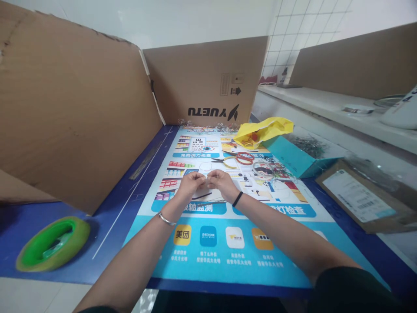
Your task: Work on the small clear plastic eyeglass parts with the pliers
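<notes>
My left hand and my right hand meet over the middle of the printed mat, thumbs and forefingers pinched and almost touching. Just beyond the fingertips stands a thin wire loop, which both hands appear to grip; its ends are hidden by the fingers. Close behind lie pliers with yellow handles, open, and scissors with red handles. Thin straight wires rest on the mat near my wrists. Right of the pliers are a round coil and a tangle of fine wires.
A yellow bag lies behind a teal box full of wire pieces. Nearer on the right sits a labelled cardboard carton. A green-cored tape roll lies front left. Cardboard panels wall the left and back.
</notes>
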Demonstrator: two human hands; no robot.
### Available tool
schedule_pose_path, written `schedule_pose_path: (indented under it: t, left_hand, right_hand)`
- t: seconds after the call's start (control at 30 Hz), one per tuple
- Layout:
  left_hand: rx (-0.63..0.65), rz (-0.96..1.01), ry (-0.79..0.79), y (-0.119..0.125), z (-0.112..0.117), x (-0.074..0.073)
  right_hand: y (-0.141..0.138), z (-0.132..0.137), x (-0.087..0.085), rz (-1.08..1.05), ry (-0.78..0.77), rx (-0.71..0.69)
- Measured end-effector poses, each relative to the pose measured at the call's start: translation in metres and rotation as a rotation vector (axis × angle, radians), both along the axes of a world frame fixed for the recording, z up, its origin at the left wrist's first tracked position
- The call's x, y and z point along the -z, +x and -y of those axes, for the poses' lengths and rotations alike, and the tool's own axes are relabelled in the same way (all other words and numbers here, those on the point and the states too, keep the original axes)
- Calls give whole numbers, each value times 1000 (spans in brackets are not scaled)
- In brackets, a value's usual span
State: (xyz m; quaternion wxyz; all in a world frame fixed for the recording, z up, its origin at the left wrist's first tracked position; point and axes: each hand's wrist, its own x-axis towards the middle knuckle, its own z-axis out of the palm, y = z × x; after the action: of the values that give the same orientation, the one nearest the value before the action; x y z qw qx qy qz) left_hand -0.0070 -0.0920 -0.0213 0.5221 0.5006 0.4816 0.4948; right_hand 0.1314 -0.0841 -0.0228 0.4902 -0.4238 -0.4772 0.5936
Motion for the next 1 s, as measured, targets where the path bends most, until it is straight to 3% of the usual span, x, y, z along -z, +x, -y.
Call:
schedule_pose_path:
  t: [0.23,0.47,0.57,0.67,0.73,0.83,1.0]
  left_hand:
    - [25,-29,4,-2,0,-5]
    - [-85,-419,79,-25,-12,-13]
    - [-151,-521,134,-40,-20,-13]
    - [-197,-671,138,-54,-25,-14]
    - [-220,-844,142,-61,-27,-16]
    - [-238,-1025,148,-70,-29,-18]
    - [-251,-1113,129,-76,-30,-15]
  right_hand:
    - [0,1,0,104,67,-26]
    - [11,-4,-17,429,216,-200]
    - [20,1,-36,649,334,-348]
    - [23,18,-54,1415,715,-605]
    - [19,33,-62,1650,791,-655]
    - [9,53,-67,1771,836,-674]
    - [-5,66,-61,1830,790,-627]
